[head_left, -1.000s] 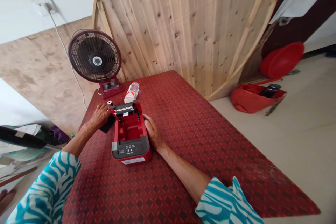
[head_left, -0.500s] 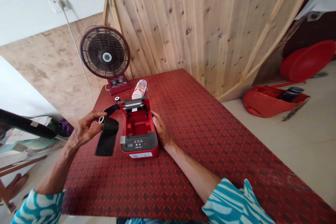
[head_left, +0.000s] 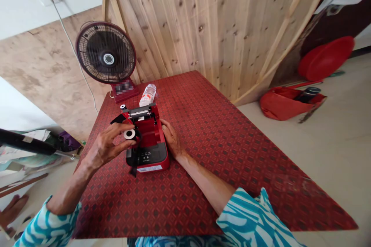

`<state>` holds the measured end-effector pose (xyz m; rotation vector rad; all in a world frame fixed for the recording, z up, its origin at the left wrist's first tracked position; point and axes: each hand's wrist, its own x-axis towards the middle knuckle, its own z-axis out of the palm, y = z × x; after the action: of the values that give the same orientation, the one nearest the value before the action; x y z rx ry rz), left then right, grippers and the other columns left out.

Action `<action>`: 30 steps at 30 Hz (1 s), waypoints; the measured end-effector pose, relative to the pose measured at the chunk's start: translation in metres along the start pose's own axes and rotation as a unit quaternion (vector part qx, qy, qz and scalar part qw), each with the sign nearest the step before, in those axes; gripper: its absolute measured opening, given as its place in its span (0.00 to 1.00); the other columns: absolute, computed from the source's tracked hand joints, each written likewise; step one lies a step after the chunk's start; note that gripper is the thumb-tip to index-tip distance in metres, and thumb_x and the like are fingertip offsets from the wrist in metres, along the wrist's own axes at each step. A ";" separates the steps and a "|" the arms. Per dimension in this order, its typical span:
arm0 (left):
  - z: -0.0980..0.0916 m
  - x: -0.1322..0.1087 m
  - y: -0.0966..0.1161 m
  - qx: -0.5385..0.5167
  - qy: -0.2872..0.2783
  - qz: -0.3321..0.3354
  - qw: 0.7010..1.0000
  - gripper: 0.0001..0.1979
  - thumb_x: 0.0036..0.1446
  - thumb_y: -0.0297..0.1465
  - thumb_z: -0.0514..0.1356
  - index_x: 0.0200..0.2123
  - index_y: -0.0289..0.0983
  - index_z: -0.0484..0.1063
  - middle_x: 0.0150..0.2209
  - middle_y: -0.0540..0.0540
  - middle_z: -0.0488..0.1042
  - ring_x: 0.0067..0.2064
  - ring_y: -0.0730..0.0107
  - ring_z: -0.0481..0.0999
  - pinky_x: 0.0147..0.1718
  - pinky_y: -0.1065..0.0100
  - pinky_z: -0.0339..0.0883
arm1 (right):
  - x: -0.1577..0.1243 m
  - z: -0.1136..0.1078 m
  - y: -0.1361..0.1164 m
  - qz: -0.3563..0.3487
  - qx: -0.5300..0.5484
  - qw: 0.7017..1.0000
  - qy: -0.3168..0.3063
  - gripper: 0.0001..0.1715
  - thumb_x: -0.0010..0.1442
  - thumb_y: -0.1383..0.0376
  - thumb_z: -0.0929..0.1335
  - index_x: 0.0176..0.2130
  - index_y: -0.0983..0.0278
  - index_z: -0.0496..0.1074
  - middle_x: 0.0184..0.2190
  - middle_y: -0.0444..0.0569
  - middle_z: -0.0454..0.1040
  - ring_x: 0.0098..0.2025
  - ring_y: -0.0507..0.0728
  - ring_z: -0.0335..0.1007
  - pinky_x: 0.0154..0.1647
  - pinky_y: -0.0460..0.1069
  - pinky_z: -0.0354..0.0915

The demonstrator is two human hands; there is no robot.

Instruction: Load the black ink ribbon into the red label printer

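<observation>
A red printer (head_left: 150, 150) with its lid open lies on the red patterned table (head_left: 203, 142). My left hand (head_left: 108, 144) is closed on a black ribbon roll (head_left: 129, 135) with a white core, held over the printer's left side; a black strip trails from it. My right hand (head_left: 171, 139) rests flat against the printer's right side, fingers out. A second small white-cored spool (head_left: 122, 106) stands on the table behind the printer.
A dark red table fan (head_left: 106, 58) stands at the table's far end with a clear water bottle (head_left: 147, 94) lying beside it. A round wooden panel (head_left: 208, 23) leans behind. Red basins (head_left: 324, 60) and a red bag (head_left: 285, 104) lie on the floor at right.
My left hand lifted the black ribbon roll from beside the printer and brought it right, over the open printer. My right hand stayed at the printer's side.
</observation>
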<state>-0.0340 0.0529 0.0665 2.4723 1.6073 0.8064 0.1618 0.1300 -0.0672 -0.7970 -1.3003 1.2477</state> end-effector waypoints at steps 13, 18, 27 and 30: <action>0.033 0.023 0.000 -0.104 -0.155 -0.048 0.981 0.19 0.55 0.38 0.61 0.50 0.41 0.68 0.42 0.46 0.77 0.41 0.63 0.78 0.40 0.65 0.72 | 0.000 -0.001 0.006 -0.004 0.001 1.000 -0.001 0.23 0.63 0.52 0.59 0.53 0.55 0.68 0.54 0.45 0.71 0.57 0.57 0.64 0.61 0.56 0.57; 0.033 0.023 -0.001 -0.088 -0.094 -0.045 0.991 0.17 0.54 0.40 0.62 0.46 0.40 0.72 0.42 0.45 0.77 0.44 0.61 0.77 0.46 0.62 0.70 | 0.000 0.000 0.003 0.002 0.001 1.000 0.001 0.23 0.62 0.52 0.59 0.53 0.56 0.68 0.54 0.46 0.71 0.56 0.57 0.64 0.61 0.56 0.56; 0.049 0.029 -0.001 0.075 -0.078 0.059 0.992 0.16 0.59 0.34 0.59 0.51 0.39 0.70 0.46 0.43 0.77 0.47 0.58 0.76 0.47 0.60 0.69 | 0.001 0.000 0.000 -0.013 0.001 1.000 -0.002 0.23 0.62 0.52 0.59 0.52 0.57 0.68 0.53 0.47 0.71 0.57 0.56 0.64 0.62 0.54 0.56; 0.050 0.035 0.004 0.089 -0.110 0.048 0.989 0.13 0.59 0.33 0.59 0.47 0.39 0.71 0.44 0.44 0.77 0.46 0.59 0.77 0.45 0.61 0.70 | 0.000 0.000 0.000 -0.009 0.002 1.000 0.000 0.23 0.62 0.52 0.59 0.52 0.57 0.68 0.53 0.47 0.71 0.57 0.56 0.64 0.62 0.54 0.56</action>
<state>0.0036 0.0924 0.0379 2.6672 1.5549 0.3958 0.1620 0.1305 -0.0676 -0.7799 -1.3019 1.2364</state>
